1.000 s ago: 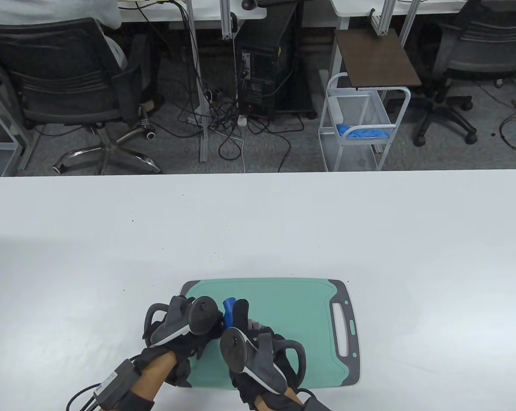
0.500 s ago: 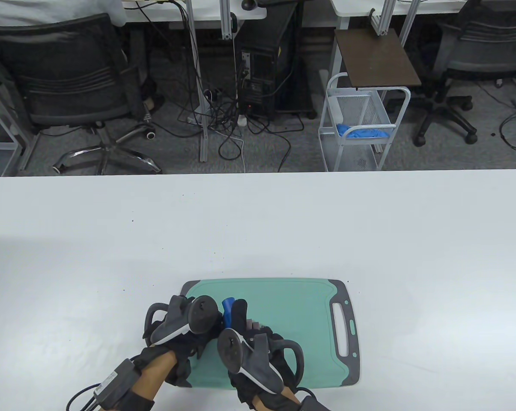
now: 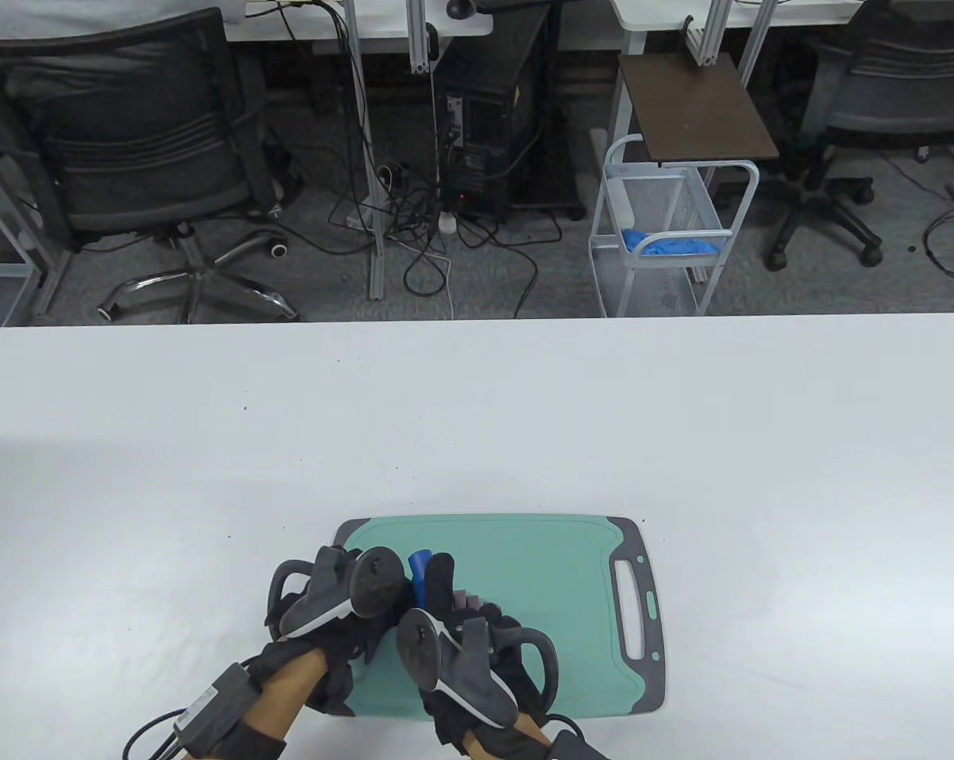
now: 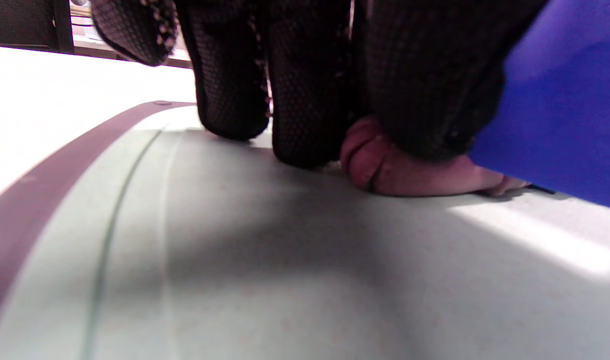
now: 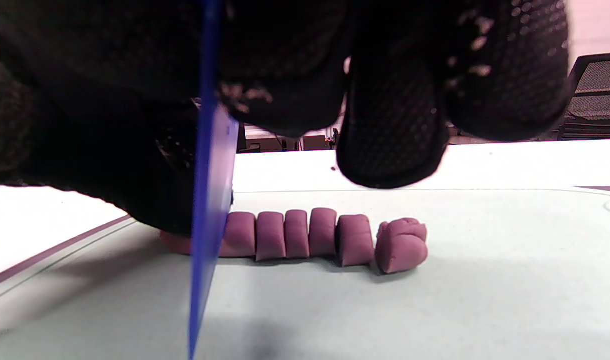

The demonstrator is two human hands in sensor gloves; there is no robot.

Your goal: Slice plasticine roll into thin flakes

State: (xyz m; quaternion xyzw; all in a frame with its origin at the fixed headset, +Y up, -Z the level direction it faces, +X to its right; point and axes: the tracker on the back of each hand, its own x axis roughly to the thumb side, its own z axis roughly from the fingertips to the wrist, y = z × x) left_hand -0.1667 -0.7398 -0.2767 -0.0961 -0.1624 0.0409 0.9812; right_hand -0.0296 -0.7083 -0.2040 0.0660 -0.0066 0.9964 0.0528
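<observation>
A purple plasticine roll point(image 5: 305, 235) lies on the green cutting board point(image 3: 556, 578), its right part cut into several thick slices. My left hand point(image 3: 366, 602) holds the uncut end point(image 4: 399, 170) down with its fingertips point(image 4: 305, 100). My right hand point(image 3: 453, 625) grips a thin blue plastic blade point(image 5: 210, 200) upright, edge down on the board at the roll, just left of the slices. The blade's top shows in the table view point(image 3: 419, 570) between the hands, and its flat side shows in the left wrist view point(image 4: 559, 115). In the table view the hands hide most of the roll.
The board sits near the front edge of the white table point(image 3: 682, 427), its grey handle end point(image 3: 635, 609) to the right. Office chairs, a wire cart and cables are on the floor beyond the far edge.
My right hand has shifted slightly left, toward the left hand. The left hand and the roll have stayed in place.
</observation>
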